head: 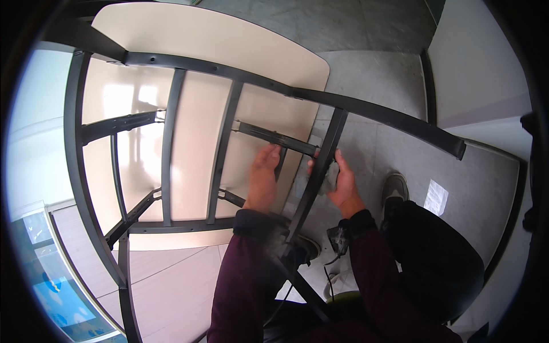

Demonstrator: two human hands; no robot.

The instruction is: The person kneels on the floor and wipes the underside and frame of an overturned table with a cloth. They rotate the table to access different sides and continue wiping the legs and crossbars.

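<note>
A table stands tipped on its side with its pale underside (197,107) toward me. Its dark metal frame has crossbars and hinged folding braces. The fingertips of my left hand (262,178) hold the lower edge of the right-hand folding brace (296,143). My right hand (346,186) reaches around the frame's end crossbar (319,171), its fingertips showing on the far side by the brace's end. A crumpled greyish cloth or wrap (330,176) sits in that palm, partly hidden by the crossbar. What the right fingertips touch is hard to tell.
One frame leg (399,118) juts out to the right at the far side. My shoe (394,186) stands on the grey tiled floor (373,141). Below my right wrist hangs a black box (338,240) with a cable. A white wall (480,77) borders the right.
</note>
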